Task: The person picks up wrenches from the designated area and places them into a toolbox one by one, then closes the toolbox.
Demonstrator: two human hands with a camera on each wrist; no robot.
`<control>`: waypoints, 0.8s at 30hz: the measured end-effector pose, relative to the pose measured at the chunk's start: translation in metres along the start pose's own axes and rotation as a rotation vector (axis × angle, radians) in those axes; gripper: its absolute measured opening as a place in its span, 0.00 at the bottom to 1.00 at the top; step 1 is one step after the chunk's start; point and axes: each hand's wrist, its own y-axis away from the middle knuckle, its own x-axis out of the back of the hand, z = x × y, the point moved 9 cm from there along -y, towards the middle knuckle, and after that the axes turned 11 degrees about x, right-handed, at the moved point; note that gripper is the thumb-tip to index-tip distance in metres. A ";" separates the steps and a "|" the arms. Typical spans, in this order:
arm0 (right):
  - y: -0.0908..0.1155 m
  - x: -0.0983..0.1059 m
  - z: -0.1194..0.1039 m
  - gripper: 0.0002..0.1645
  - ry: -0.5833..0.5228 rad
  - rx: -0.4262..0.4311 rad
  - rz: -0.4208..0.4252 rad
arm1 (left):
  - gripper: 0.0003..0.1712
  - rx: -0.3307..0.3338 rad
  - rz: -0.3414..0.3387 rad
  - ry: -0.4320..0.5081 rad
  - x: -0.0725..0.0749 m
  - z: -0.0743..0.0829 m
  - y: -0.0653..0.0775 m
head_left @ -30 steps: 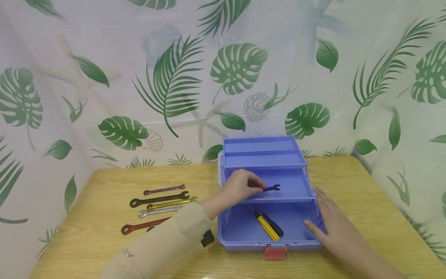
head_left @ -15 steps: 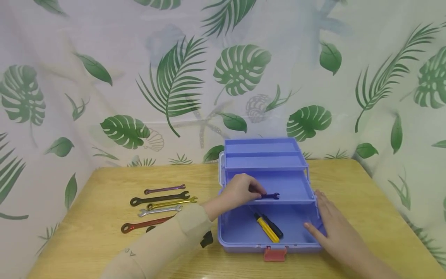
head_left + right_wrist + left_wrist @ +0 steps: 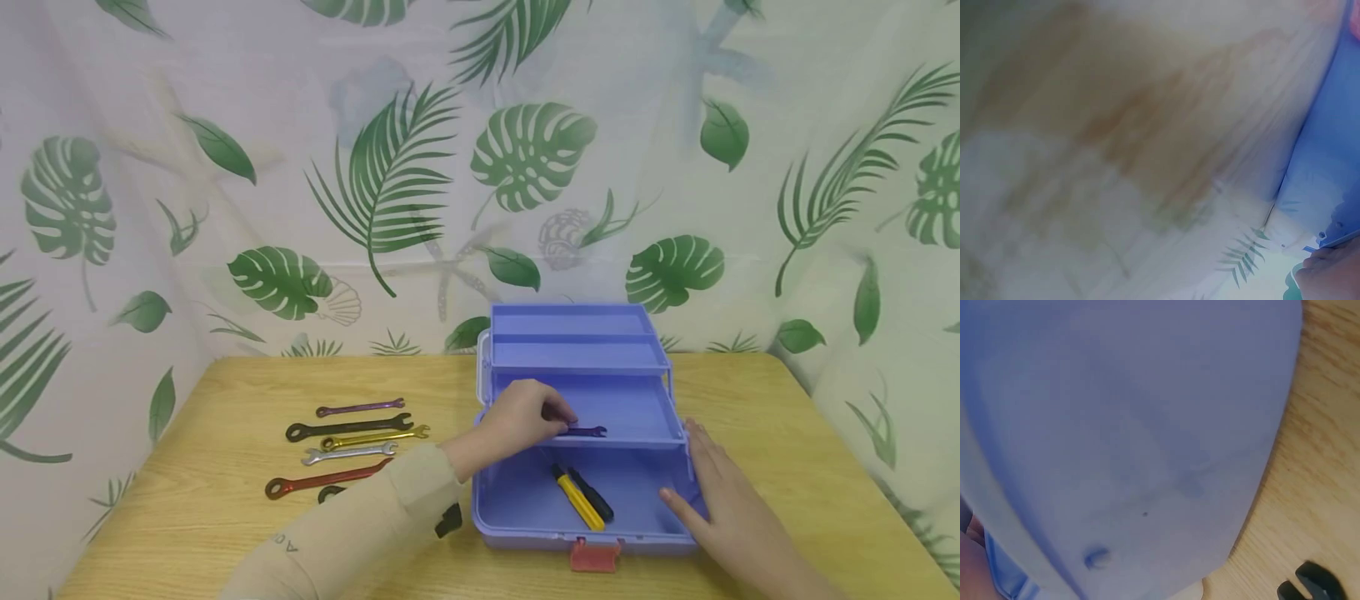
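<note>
Thumb and fingers of my left hand pinch the near end of a small dark purple wrench. Its open jaw points right, low over the front of the middle tray of a blue toolbox. My right hand rests with straight fingers along the toolbox's right side, thumb over the rim. A yellow-handled screwdriver and a black-handled one lie in the bottom compartment. In the left wrist view the toolbox wall fills most of the picture, and only a sliver of the hand shows.
Left of the toolbox several wrenches lie on the wooden table: purple, black, gold, silver and red. Another black wrench is partly under the left sleeve. A red latch hangs at the front.
My left hand has lowered the small wrench toward the front of the middle tray. My right hand stays against the toolbox side. The head view has shifted slightly.
</note>
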 end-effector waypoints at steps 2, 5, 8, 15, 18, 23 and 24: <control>0.001 0.001 0.000 0.59 -0.003 0.006 0.014 | 0.07 -0.008 0.005 0.005 0.000 0.000 0.000; 0.002 0.002 0.000 0.59 -0.006 0.015 0.032 | 0.07 -0.019 0.012 0.012 0.000 0.000 0.001; 0.002 0.001 -0.001 0.59 -0.007 0.015 0.034 | 0.06 -0.040 0.019 0.021 0.001 0.001 0.002; 0.002 0.003 -0.002 0.60 -0.004 0.005 0.031 | 0.05 -0.098 0.049 0.020 0.008 0.007 0.003; 0.002 0.004 -0.002 0.59 0.002 0.020 0.049 | 0.05 -0.108 0.060 0.014 0.012 0.009 0.006; 0.004 0.004 -0.002 0.58 0.012 0.040 0.085 | 0.06 -0.113 0.062 0.041 0.022 0.009 0.014; 0.004 0.005 -0.002 0.58 0.012 0.044 0.093 | 0.06 -0.114 0.062 0.049 0.024 0.009 0.015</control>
